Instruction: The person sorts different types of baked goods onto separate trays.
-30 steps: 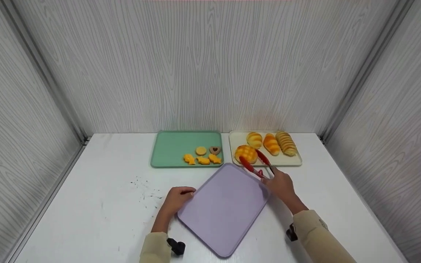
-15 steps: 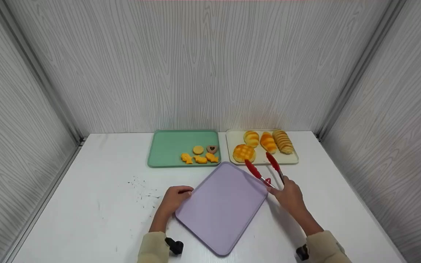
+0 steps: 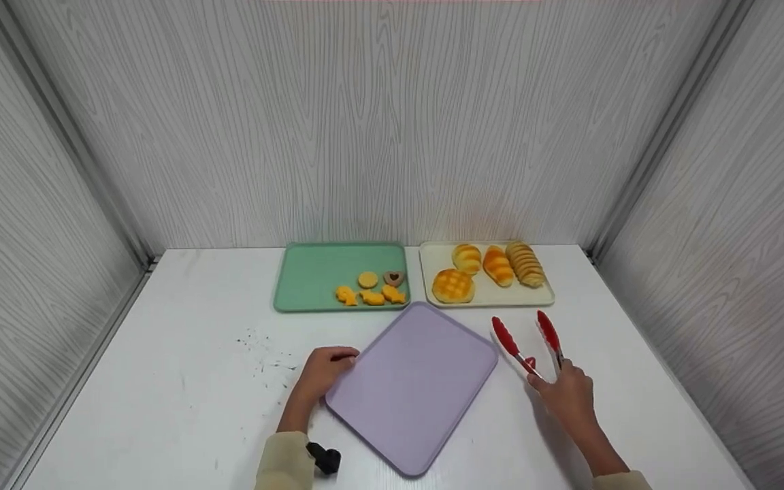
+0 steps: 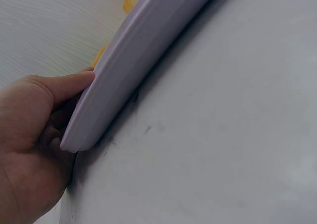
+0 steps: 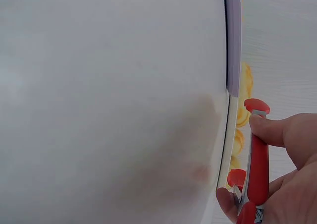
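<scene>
My left hand [image 3: 327, 371] grips the left edge of a lilac tray [image 3: 412, 388], which lies turned at an angle on the table. In the left wrist view the thumb lies on the tray's rim [image 4: 106, 65] with fingers tucked beneath. My right hand [image 3: 569, 398] holds red-tipped tongs [image 3: 505, 335] to the right of this tray. The tongs are spread apart, with nothing between their tips. In the right wrist view, thumb and fingers wrap the tongs' red handle [image 5: 257, 169]. A round bun with a grid-patterned top [image 3: 453, 286] sits on the cream tray [image 3: 521, 297] beyond.
Behind the bun are a striped roll [image 3: 467, 259], a croissant-like bread [image 3: 498, 266] and a long ridged loaf [image 3: 525, 264]. To their left, a green tray [image 3: 317, 272] bears several small biscuits, including fish shapes [image 3: 371, 297]. Wood-grain panels [image 3: 378, 122] enclose the table.
The tongs, earlier around the round bun, have been drawn back and to the right by my right hand. The bun stays on the cream tray. My left hand keeps its place.
</scene>
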Action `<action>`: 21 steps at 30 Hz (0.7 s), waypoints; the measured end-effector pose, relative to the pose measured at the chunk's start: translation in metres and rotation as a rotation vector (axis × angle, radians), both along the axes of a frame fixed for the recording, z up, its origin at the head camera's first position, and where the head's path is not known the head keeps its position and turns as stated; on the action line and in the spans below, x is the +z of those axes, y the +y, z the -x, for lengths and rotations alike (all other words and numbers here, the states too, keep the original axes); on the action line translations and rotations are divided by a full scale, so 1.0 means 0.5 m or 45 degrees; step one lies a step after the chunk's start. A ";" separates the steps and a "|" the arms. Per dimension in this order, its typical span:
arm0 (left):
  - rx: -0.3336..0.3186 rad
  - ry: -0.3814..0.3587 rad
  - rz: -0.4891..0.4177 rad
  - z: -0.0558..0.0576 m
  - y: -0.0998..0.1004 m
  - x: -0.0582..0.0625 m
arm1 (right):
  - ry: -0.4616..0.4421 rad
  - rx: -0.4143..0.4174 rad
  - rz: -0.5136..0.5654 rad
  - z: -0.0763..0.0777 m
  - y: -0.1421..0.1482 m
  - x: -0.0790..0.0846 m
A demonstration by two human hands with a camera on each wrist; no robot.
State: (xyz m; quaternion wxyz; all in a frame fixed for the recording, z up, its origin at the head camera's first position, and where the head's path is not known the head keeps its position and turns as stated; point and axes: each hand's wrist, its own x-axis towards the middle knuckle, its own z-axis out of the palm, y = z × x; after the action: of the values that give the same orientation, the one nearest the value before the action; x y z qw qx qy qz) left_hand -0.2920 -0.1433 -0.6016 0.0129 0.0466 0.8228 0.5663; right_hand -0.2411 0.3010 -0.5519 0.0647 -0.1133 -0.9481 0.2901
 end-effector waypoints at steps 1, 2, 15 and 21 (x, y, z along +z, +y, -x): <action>-0.003 0.001 0.004 -0.001 0.000 0.000 | -0.020 -0.013 0.001 -0.001 0.003 -0.001; -0.005 0.000 0.006 -0.001 0.000 0.000 | -0.039 -0.024 0.003 -0.002 0.006 -0.001; -0.042 0.000 -0.003 -0.003 -0.003 -0.007 | -0.188 -0.037 -0.097 -0.001 0.012 -0.012; -0.040 0.013 -0.024 -0.001 -0.003 -0.003 | -0.215 -0.030 -0.087 0.001 0.016 -0.012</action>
State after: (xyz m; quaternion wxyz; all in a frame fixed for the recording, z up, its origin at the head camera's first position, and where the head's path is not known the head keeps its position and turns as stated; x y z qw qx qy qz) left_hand -0.2915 -0.1450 -0.6029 0.0172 0.0623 0.8167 0.5735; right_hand -0.2417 0.3090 -0.5580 -0.0084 -0.1463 -0.9581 0.2461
